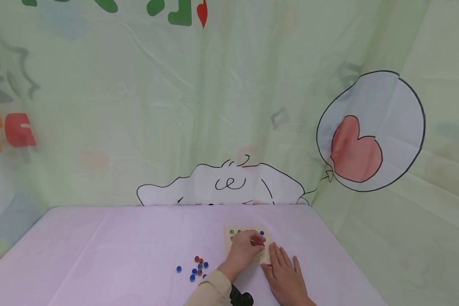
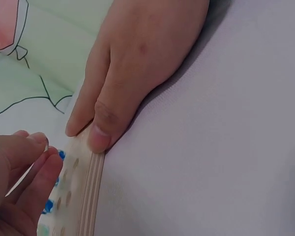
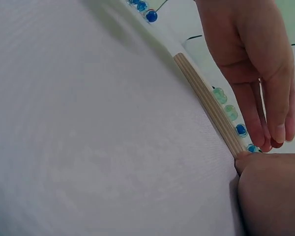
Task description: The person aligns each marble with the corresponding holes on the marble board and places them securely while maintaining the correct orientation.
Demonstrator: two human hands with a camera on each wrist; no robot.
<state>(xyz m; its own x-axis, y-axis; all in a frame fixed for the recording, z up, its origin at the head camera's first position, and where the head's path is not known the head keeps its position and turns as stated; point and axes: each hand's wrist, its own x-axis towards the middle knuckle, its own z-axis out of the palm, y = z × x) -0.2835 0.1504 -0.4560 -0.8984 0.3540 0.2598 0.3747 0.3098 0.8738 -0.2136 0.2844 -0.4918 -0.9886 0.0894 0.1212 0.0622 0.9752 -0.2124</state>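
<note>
A pale wooden board (image 1: 265,257) with rows of round holes lies on the table, glass marbles seated along its far rows. Green marbles (image 1: 231,232) sit at its left and a blue marble (image 1: 262,233) at its far right corner. Above the board's right part, my left hand (image 1: 245,248) pinches a reddish marble (image 3: 277,144) between thumb and fingertips. My right hand (image 1: 286,274) lies with straight fingers along the board's right edge, its thumb at the near corner. In the left wrist view, the thumb presses against the layered side (image 2: 91,191) of the board.
Left of the board, loose blue marbles (image 1: 179,269) and reddish-brown marbles (image 1: 196,259) lie scattered on the pale tablecloth (image 1: 118,246). A dark rounded object (image 1: 242,297) shows beside my left sleeve (image 1: 214,289). A printed curtain (image 1: 157,106) hangs behind the table.
</note>
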